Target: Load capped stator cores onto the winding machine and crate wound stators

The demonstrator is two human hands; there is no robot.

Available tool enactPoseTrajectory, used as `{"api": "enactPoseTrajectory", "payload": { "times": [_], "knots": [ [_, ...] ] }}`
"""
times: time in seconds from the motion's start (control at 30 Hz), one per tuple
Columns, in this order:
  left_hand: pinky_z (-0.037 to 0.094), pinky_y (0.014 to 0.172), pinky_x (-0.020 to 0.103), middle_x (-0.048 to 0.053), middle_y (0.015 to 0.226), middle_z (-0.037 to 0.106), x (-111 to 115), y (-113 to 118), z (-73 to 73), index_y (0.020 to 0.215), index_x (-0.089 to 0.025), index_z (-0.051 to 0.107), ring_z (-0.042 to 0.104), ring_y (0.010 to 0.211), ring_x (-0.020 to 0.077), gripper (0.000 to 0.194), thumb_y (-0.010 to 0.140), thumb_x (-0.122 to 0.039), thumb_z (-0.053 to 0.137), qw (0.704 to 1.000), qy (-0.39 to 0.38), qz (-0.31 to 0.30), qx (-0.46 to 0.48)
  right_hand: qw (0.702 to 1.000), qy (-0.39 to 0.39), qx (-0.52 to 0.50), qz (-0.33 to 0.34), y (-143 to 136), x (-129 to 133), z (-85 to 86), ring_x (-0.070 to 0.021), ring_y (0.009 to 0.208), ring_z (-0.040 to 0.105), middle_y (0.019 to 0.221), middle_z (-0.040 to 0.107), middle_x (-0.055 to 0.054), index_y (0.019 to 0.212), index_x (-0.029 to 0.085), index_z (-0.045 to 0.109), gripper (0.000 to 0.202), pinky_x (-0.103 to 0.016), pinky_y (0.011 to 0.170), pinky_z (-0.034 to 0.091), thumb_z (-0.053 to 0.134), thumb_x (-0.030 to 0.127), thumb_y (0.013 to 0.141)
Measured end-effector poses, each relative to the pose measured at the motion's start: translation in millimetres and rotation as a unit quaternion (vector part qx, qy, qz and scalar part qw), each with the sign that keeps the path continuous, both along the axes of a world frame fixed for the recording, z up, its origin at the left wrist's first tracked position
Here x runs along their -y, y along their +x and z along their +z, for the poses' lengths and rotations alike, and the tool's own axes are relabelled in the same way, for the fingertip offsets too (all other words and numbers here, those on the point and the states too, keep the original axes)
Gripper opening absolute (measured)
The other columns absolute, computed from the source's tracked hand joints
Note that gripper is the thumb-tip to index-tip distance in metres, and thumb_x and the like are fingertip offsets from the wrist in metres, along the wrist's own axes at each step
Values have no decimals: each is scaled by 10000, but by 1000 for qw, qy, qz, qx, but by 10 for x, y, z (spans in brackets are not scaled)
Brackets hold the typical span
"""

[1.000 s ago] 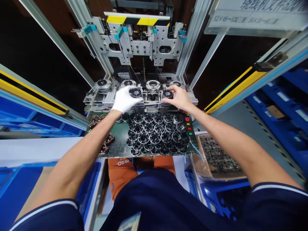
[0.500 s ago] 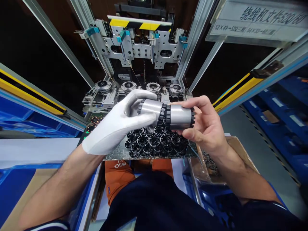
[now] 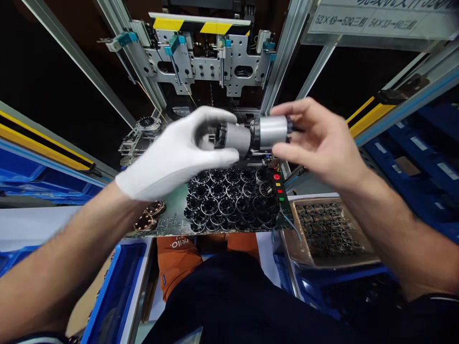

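My left hand [image 3: 179,148], in a white glove, is closed around a stator core [image 3: 235,136], a silvery cylinder with a black toothed rim. Bare-skinned, my right hand [image 3: 322,138] grips a second stator core [image 3: 271,132] between thumb and fingers. Both cores lie sideways, end to end, with their facing rims close together; blur hides whether they touch. They are held above the bench in front of the winding machine's row of fixtures, which my hands partly cover. Below them, more stator cores [image 3: 227,206] stand packed in rows on the bench, their ring openings showing.
The winding machine [image 3: 201,67] rises behind, with a striped bar and thin wires. Copper-wound stators [image 3: 145,222] lie at the bench's left. Coloured buttons [image 3: 278,184] line its right edge. A box [image 3: 299,253] of stators stands at right, a blue bin [image 3: 118,282] at lower left.
Both hands have moved up and away from me, toward the machine fixtures, carrying the two stator cores. The right hand's fingers have spread a little. The view has shifted slightly.
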State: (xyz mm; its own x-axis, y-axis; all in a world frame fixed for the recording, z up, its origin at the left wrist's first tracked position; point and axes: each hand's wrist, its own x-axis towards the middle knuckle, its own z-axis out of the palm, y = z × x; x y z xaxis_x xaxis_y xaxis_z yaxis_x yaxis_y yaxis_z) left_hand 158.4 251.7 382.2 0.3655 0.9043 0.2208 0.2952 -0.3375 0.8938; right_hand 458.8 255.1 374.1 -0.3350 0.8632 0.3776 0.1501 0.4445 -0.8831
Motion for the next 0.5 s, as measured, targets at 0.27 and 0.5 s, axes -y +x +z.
{"api": "enactPoseTrajectory", "payload": {
  "times": [0.27, 0.5],
  "knots": [
    [563, 1208, 491, 92, 1386, 834, -1668, 425, -133, 1503, -192, 741, 773, 1291, 323, 671, 887, -406, 899, 919, 182, 144, -320, 883, 110, 406, -209, 242, -1748, -178, -419, 1274, 738, 1352, 790, -158, 1436, 165, 732, 602, -631, 1233, 568, 942, 322, 894],
    [627, 1159, 496, 87, 1372, 863, -2498, 433, -751, 1371, -222, 836, 799, 1270, 391, 761, 650, -406, 996, 902, 78, 165, -391, 833, 64, 506, -213, 349, -2346, -712, -443, 1300, 764, 1361, 801, -154, 1440, 157, 765, 678, -617, 1171, 624, 1016, 345, 838]
  ]
}}
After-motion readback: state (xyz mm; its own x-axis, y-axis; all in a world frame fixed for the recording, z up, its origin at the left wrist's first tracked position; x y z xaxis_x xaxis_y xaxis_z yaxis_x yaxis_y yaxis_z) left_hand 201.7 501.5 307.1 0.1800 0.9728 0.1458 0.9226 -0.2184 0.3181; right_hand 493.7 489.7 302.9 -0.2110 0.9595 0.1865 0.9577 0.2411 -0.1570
